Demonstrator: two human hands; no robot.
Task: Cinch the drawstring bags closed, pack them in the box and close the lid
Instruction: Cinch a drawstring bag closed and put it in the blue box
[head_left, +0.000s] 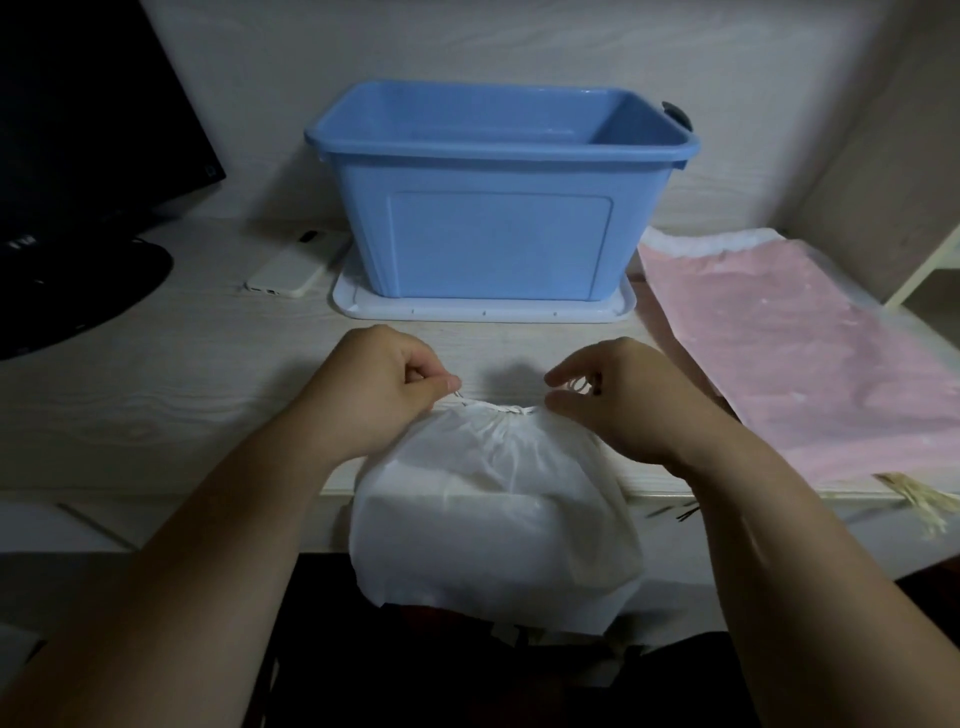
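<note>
Two hands of mine, both on one bag. Far left is a black monitor (78, 130). Next to it a white phone (296, 265) lies flat on the desk (156, 395).

My left hand (384, 384) is fisted. Its thumb and forefinger pinch the drawstring (470, 401) at the left end of the bag mouth.

The white bag (493, 493) is centre, at the desk's front edge, with its lower half hanging over. Its mouth is gathered into pleats and faces the box. Behind it the blue box (493, 208) stands upright with its top open. It stands on the white lid (483, 313), which lies flat under it.

My right hand (618, 395) is at the right end of the bag mouth, fingers curled. A loop of cord shows between them, and thumb and forefinger nip it.

Further right the pink bag (805, 353) lies flat on the desk, just beside the lid's corner. A beige fringe (924, 501) hangs off the desk edge at far right.
</note>
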